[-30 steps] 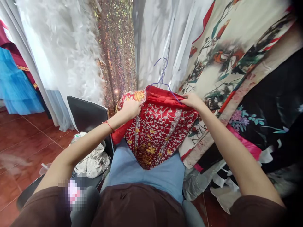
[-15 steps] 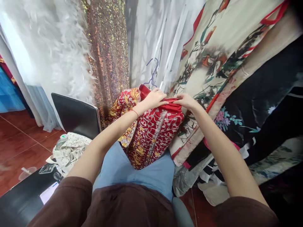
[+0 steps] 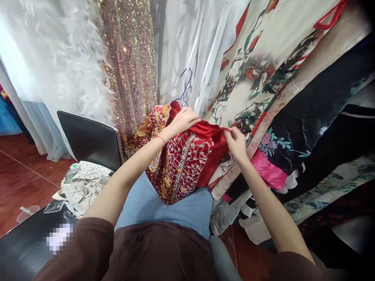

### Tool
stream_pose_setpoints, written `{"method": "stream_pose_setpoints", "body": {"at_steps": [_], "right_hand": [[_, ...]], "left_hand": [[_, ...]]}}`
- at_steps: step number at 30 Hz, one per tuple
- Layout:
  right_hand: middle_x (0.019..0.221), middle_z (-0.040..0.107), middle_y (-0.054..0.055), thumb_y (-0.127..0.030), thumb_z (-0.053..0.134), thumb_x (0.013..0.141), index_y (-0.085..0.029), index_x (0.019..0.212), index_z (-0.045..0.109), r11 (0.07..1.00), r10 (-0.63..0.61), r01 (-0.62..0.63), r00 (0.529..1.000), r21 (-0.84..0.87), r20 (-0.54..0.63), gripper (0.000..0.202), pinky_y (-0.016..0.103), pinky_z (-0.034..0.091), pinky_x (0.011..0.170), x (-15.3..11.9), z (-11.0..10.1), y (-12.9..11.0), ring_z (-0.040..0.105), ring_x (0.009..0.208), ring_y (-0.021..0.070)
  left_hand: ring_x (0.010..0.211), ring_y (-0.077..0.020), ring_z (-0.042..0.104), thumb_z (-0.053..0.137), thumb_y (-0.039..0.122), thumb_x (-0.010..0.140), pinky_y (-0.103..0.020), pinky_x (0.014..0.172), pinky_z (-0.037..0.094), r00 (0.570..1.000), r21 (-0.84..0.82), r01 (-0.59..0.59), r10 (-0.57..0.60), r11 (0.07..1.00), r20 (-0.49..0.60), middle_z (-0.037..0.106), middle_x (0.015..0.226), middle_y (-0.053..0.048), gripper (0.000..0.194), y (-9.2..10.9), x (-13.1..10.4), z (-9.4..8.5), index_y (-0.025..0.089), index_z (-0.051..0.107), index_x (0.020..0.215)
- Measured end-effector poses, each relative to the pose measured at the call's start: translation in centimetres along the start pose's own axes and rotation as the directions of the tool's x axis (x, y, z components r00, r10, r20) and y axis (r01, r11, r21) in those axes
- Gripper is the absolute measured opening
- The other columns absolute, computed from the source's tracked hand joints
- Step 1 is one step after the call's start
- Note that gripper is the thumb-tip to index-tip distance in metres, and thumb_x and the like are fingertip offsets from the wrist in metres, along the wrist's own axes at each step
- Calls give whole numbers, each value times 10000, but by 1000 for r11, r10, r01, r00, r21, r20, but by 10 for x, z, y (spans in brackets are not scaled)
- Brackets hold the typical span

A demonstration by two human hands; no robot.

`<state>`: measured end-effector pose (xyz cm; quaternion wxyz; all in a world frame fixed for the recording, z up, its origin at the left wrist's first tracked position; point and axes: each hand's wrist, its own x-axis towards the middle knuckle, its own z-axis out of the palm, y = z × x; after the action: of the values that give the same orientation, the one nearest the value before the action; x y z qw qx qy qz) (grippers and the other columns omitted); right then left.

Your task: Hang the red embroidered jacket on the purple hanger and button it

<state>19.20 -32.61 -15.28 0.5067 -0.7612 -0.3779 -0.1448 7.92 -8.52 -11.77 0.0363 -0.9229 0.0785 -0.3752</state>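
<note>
Red embroidered garment [image 3: 178, 171] rested against the blue trousers [image 3: 170, 212], purple hanger [image 3: 190, 80] projecting above its top edge. Left hand [image 3: 184, 119]: fingers closed over that edge, near the hanger. Right hand [image 3: 236, 142]: thumb and fingers pinched the plain red fabric. Spotted cloth [image 3: 84, 187] lay at left

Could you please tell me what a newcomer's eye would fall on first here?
Probably the red embroidered garment at the person's lap, with the left hand and right hand at its upper edge. Behind it, shimmering sequined cloth hangs beside white feathery material; a printed cream garment hangs to the right.
</note>
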Motion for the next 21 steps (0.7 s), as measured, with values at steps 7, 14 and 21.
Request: {"method": "stream_pose_setpoints", "body": {"at_steps": [7, 14, 21], "right_hand": [[931, 675, 125, -359, 362, 999, -172, 1235, 620, 836, -63, 120, 990, -536, 124, 396, 336, 475, 784, -46, 13, -94, 638, 857, 251], [1132, 669, 203, -189, 186, 998, -148, 1341, 524, 703, 5, 209, 954, -680, 298, 483, 322, 407, 652, -82, 107, -38, 668, 867, 254], [1097, 674, 178, -363, 280, 999, -191, 1174, 485, 802, 26, 91, 982, -590, 187, 319, 329, 227, 627, -28, 83, 10, 580, 794, 251]], "left_hand": [[1232, -273, 526, 392, 182, 973, -467, 1089, 362, 989, 41, 138, -135, 990, -67, 642, 1287, -156, 383, 5, 1, 14, 151, 589, 1301], [1267, -265, 519, 417, 197, 978, -440, 1050, 400, 997, 144, -23, 12, 989, 73, 635, 1306, -153, 353, -15, -9, 8, 158, 593, 1281], [1113, -253, 630, 498, 275, 987, -427, 1023, 423, 980, 211, -95, 54, 973, 193, 717, 1044, -123, 229, -25, 28, -1, 167, 698, 1013]]}}
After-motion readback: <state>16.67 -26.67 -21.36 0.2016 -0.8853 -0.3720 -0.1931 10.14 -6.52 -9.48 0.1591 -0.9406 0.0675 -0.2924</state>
